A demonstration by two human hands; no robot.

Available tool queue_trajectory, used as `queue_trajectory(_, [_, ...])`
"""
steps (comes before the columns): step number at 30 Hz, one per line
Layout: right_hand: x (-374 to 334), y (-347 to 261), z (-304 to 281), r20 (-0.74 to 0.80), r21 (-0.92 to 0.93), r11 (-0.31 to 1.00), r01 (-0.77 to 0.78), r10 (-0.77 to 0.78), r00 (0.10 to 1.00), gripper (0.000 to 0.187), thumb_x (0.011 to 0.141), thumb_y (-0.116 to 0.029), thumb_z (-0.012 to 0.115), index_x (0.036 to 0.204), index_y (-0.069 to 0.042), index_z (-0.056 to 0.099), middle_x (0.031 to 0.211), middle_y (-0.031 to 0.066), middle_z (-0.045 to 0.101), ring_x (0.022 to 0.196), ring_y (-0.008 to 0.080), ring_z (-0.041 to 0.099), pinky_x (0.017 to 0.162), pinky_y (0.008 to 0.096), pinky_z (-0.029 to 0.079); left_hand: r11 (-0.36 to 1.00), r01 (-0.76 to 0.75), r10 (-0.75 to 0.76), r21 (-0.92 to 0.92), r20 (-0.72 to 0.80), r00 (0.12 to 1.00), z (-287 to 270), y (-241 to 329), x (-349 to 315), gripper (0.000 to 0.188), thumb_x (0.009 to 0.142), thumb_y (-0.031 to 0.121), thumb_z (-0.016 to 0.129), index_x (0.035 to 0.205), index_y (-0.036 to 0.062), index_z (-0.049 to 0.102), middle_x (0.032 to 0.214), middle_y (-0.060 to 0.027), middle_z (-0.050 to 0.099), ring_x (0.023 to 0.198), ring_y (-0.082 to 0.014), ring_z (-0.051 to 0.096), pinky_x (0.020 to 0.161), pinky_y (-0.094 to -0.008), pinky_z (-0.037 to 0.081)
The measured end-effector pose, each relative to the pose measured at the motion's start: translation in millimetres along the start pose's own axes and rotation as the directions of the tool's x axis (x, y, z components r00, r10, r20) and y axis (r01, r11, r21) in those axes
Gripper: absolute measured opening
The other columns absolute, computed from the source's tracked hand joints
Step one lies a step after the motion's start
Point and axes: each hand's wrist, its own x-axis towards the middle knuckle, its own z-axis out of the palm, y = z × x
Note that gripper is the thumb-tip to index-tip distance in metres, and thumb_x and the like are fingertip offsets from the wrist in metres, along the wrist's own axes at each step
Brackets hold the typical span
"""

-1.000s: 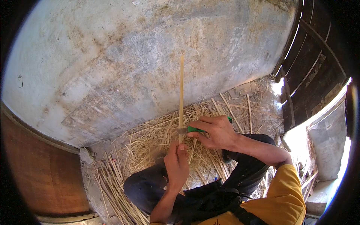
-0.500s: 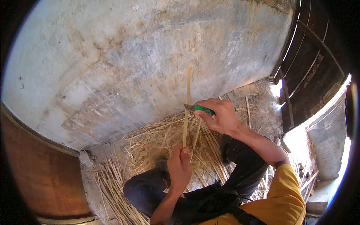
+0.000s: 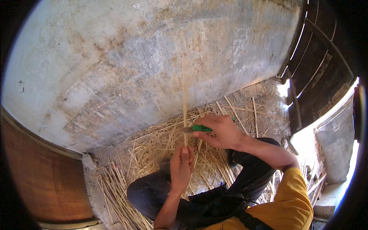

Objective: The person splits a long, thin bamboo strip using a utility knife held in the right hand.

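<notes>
A thin pale strip, bamboo by its look (image 3: 185, 97), stands nearly upright in front of me, its far end pointing at the wall. My left hand (image 3: 181, 163) pinches the strip's near end between thumb and fingers. A green-handled utility knife (image 3: 202, 128) lies in my right hand (image 3: 222, 132), fingers wrapped round the handle. Its grey blade (image 3: 188, 130) crosses the strip a short way above my left thumb and appears to touch it. The far part of the strip is slightly blurred.
Curly shavings (image 3: 153, 143) cover the floor between my bent legs and the stained wall (image 3: 153, 57). A bundle of thin sticks (image 3: 119, 191) lies by my left knee. A brown wooden panel (image 3: 42, 172) stands at left, dark boards (image 3: 322, 65) at right.
My right hand has drawn the knife toward me along the strip, nearer my left hand. The strip's far end has swung a little to the left.
</notes>
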Motion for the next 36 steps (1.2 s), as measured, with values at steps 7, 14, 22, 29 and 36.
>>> queue_trajectory(7, [-6,-11,12,-0.022,-0.062,0.99,0.127,-0.128,0.991,0.029,0.086,-0.027,0.08,0.104,-0.006,0.069,0.084,0.0089,0.069,0.062,0.0273,0.067,0.053,0.0371,0.052,0.986,-0.051,0.059,0.156,-0.046,0.997,-2,-3,-1,0.029,0.112,0.031,0.04,0.1,0.0069,0.052,0.074,0.0028,0.045,0.059,-0.0054,0.037,0.053,-0.0235,0.031])
queue_trajectory(14, [-10,-16,15,-0.019,-0.137,0.985,0.108,-0.111,0.994,0.028,0.089,-0.033,0.075,0.103,-0.01,0.07,0.08,0.0066,0.067,0.06,0.0272,0.067,0.05,0.0398,0.053,0.756,-0.277,0.392,0.594,-0.072,0.917,4,-7,-3,0.023,0.109,0.021,0.043,0.106,0.0012,0.053,0.07,-0.0119,0.055,0.061,-0.022,0.057,0.057,-0.0362,0.045])
queue_trajectory(22, [-10,-18,19,-0.057,-0.176,0.979,0.104,-0.115,0.992,0.028,0.09,-0.035,0.074,0.101,-0.009,0.07,0.078,0.0062,0.066,0.059,0.0263,0.067,0.049,0.039,0.052,0.66,-0.289,0.469,0.694,-0.08,0.88,7,-4,-5,0.015,0.107,0.013,0.046,0.108,0.0001,0.054,0.074,-0.0194,0.061,0.063,-0.0351,0.065,0.057,-0.0423,0.048])
queue_trajectory(29, [-6,-21,16,-0.104,-0.189,0.976,0.106,-0.128,0.986,0.026,0.084,-0.026,0.081,0.099,-0.008,0.071,0.074,0.0057,0.065,0.057,0.0244,0.065,0.047,0.0358,0.049,0.626,-0.298,0.5,0.72,-0.077,0.863,5,-8,-3,0.013,0.105,0.011,0.047,0.109,-0.0002,0.054,0.079,-0.0226,0.063,0.068,-0.0431,0.065,0.058,-0.0454,0.048])
queue_trajectory(36, [11,4,-4,-0.212,-0.242,0.97,-0.029,-0.023,0.977,0.024,0.087,-0.023,0.078,0.099,-0.003,0.074,0.085,0.014,0.072,0.067,0.0322,0.07,0.059,0.0388,0.055,0.653,-0.274,0.461,0.707,-0.083,0.884,6,-15,-7,0.019,0.108,0.017,0.046,0.109,-0.001,0.053,0.069,-0.0155,0.054,0.058,-0.0241,0.052,0.056,-0.0402,0.044])
